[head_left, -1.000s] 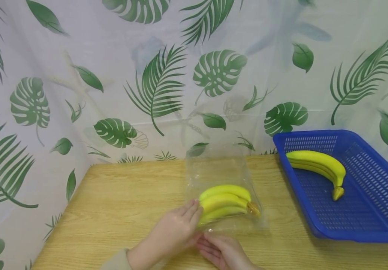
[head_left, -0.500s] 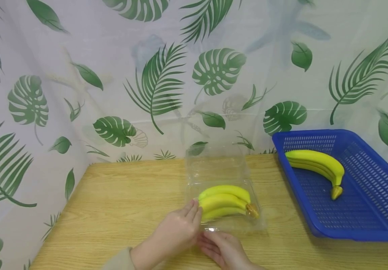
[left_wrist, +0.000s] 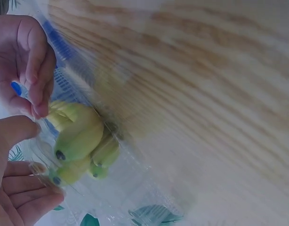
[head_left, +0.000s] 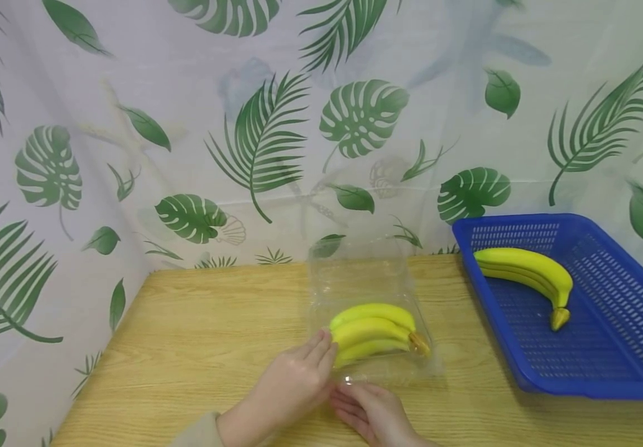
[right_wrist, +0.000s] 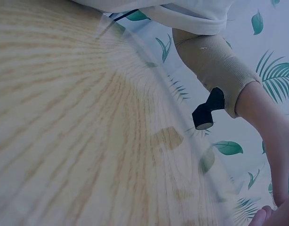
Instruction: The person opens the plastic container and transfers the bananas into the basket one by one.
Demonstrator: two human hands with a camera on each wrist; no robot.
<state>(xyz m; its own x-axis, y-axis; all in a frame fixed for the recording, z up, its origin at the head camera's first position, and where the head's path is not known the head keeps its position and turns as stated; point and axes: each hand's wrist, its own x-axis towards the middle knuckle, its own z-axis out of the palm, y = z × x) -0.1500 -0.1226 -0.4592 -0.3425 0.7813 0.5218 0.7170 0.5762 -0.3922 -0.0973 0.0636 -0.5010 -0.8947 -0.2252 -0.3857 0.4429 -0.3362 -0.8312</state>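
A yellow banana bunch (head_left: 374, 332) lies in the base of a clear plastic clamshell box (head_left: 405, 372), its brown stem end toward the right. The box's lid (head_left: 361, 279) stands open at the back. My left hand (head_left: 301, 372) holds the box's left side, fingertips beside the banana tips; the left wrist view has its thumb and fingers on either side of the plastic. At the front left corner, my right hand (head_left: 374, 410) pinches the plastic edge. The right hand (left_wrist: 29, 61) also appears in the left wrist view, fingertips close to the left thumb.
To the right, a blue plastic basket (head_left: 584, 385) holds another banana bunch (head_left: 528, 270). Behind the wooden table (head_left: 209, 323) hangs a white leaf-print sheet (head_left: 299, 124). A black camera mount (right_wrist: 210, 110) sits on the left sleeve (right_wrist: 205, 61).
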